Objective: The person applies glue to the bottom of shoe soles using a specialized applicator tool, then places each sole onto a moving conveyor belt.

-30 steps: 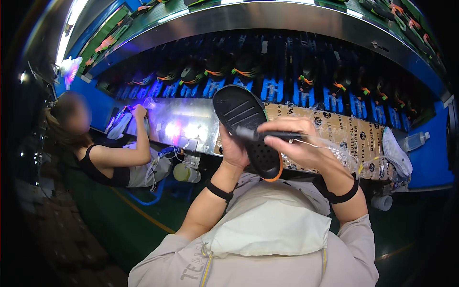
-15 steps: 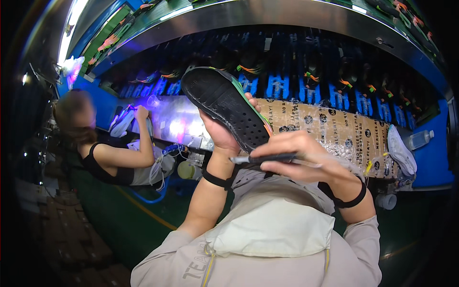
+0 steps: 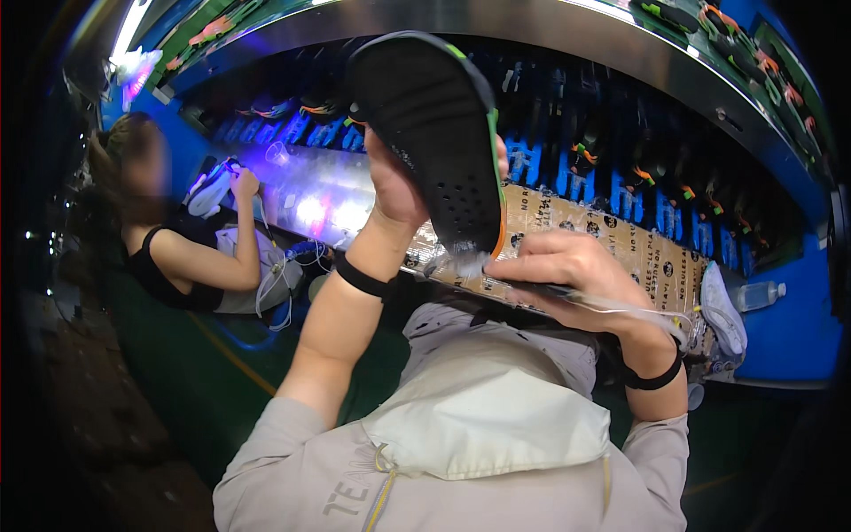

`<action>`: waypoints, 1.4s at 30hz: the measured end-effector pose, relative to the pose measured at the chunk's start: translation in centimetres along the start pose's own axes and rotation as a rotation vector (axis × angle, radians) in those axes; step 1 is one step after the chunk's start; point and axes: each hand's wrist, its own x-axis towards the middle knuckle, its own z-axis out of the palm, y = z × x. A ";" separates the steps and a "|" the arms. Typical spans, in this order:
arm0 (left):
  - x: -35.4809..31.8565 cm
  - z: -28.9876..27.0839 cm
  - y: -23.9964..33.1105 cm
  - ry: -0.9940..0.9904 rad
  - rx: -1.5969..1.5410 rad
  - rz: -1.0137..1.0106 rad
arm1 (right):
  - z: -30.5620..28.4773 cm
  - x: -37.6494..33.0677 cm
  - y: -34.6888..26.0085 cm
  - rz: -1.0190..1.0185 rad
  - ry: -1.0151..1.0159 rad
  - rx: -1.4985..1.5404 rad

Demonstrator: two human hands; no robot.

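My left hand grips a dark shoe around its middle, thumb side showing at the left and fingertips at the right edge. The shoe's black underside faces me, with small holes toward the heel and green and orange along the right rim. In my right hand is a dark-handled brush, with a thin clear tube trailing toward the wrist. The brush's pale, blurred tip is at the shoe's heel end and seems to touch it.
A cardboard-covered bench lies beyond my hands, with a white shoe and a clear bottle at its right. Behind it runs a row of blue holders under a metal-edged shelf. At left, another person handles a light shoe.
The shoe has come up and closer, its heel swinging more upright. The brush, earlier just below the heel, is now at the heel's end. My view has shifted slightly.
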 end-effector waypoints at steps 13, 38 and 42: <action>5.5 3.8 1.2 0.009 0.601 -0.367 | -0.5 1.8 0.0 0.064 0.125 -0.222; 5.4 1.4 3.3 0.160 1.172 -0.602 | -0.7 2.2 -0.3 0.003 -0.138 -0.268; -0.2 -6.1 3.2 0.342 0.216 -0.117 | -0.5 -0.5 2.1 0.218 0.236 -0.108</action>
